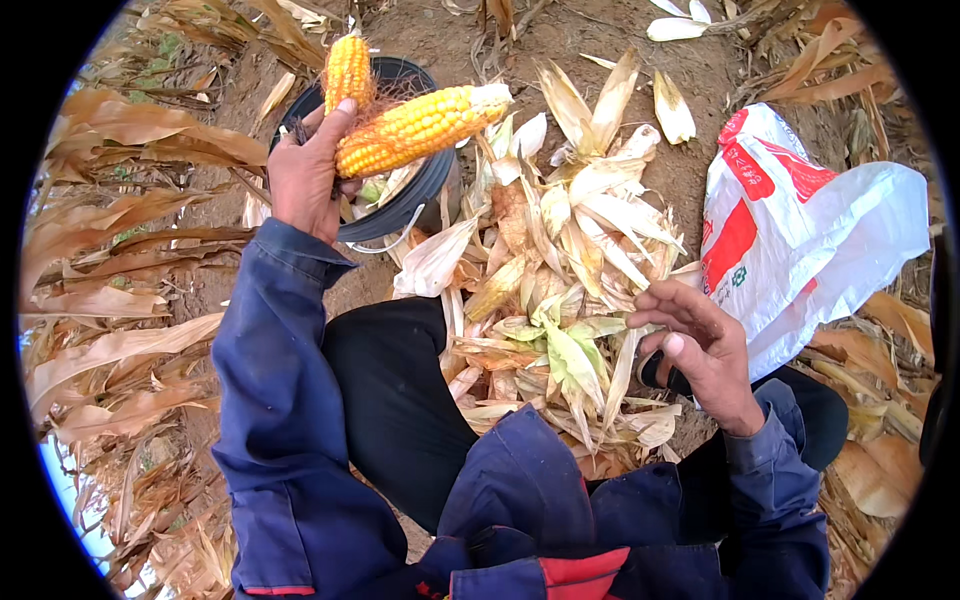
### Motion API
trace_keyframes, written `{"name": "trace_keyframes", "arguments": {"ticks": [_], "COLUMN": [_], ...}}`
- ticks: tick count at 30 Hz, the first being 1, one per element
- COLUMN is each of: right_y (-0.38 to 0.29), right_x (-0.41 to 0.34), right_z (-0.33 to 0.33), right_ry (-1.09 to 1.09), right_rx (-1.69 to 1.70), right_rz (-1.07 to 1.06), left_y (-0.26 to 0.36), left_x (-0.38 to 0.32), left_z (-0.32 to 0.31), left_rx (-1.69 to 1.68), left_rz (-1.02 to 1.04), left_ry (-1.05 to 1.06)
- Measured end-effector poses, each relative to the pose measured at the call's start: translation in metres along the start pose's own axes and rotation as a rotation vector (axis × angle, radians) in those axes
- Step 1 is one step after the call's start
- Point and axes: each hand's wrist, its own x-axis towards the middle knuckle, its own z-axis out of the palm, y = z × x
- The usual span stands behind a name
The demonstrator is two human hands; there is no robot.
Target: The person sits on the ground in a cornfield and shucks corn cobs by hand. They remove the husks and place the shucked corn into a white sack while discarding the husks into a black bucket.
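My left hand (319,157) grips husked yellow corn over a black plastic bucket (442,180) with a wire handle. One ear of corn (420,129) points to the right, and a shorter-looking ear of corn (349,73) stands up beside my thumb. Brown silk clings to both. My right hand (697,341), fingers apart and slightly curled, is above the right edge of a heap of corn husks (555,225); nothing is seen in its grasp. Greenish husk leaves (570,356) lie on the near part of the heap. Husk pieces show inside the bucket, partly hidden by the corn.
To the right stands a white woven plastic sack (795,232) with red printing, close to my right hand. Dry corn stalks and leaves (135,255) line the left side, with more at the right. Loose husks (673,109) lie on bare soil ahead. My bent knees flank the heap.
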Motion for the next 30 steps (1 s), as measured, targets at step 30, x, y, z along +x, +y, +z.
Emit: {"name": "trace_keyframes", "arguments": {"ticks": [30], "right_y": [0.021], "right_x": [-0.022], "right_z": [-0.050], "right_ry": [-0.008], "right_rx": [0.710], "right_rz": [-0.179], "left_y": [-0.079], "left_x": [-0.207], "left_z": [0.161], "left_rx": [0.002], "left_rz": [-0.187], "left_ry": [-0.689]}}
